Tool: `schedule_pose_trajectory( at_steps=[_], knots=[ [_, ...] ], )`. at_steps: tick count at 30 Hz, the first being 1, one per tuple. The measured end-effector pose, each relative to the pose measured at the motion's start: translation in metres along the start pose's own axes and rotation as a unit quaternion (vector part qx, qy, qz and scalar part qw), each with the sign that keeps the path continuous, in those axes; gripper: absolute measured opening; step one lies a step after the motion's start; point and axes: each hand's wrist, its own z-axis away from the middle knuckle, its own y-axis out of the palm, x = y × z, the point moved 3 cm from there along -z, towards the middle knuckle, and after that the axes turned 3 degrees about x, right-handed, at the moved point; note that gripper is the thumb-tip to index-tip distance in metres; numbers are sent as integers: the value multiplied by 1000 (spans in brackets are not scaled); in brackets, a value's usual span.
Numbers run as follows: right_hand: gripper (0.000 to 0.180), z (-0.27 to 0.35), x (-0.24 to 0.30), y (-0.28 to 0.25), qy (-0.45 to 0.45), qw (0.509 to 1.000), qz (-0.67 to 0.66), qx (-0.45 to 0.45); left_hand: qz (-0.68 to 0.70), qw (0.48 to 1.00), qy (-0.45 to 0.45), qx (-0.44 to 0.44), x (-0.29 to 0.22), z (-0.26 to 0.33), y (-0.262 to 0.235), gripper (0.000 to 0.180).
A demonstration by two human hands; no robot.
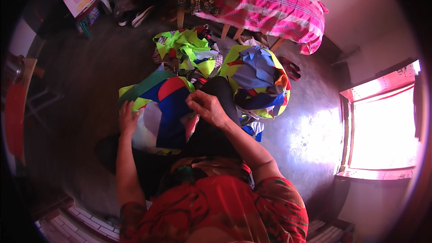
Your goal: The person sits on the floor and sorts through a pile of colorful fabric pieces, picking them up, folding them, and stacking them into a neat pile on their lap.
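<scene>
A patchwork cloth [173, 119] of blue, green, red, yellow-green and pale pieces is spread over my lap. At its left edge my left hand [128, 119] lies on the fabric, fingers stretched out and slightly apart. Over the cloth's right side is my right hand [208, 108], its thumb and fingertips pinched together; whatever they may hold is too small to make out. Beyond the cloth sits a heap of yellow-green and checked fabric scraps [186, 49]. To its right is a rounded bundle of scraps [258, 69], with blue cloth on top.
A bed or table with a pink checked cover [274, 6] stands at the far side, with shoes [290, 68] beside it. More shoes [141, 15] lie at the far left. A red chair [15, 117] is at the left, and a bright window [382, 126] at the right.
</scene>
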Motion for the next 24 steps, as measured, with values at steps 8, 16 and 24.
schedule_pose_trajectory(
  at_steps=[8, 16, 24],
  knots=[
    [9, 66, 53, -112, -156, 863, 276, -394, 7, 1000, 4, -3, 15, 3, 4, 56],
    [41, 102, 12, -230, -5, 766, 334, -549, -24, 999, 20, 9, 5, 0, 1, 57],
    [49, 90, -22, -277, 88, 865, 229, -437, -29, 999, -19, 32, -3, 10, -9, 56]
  ],
)
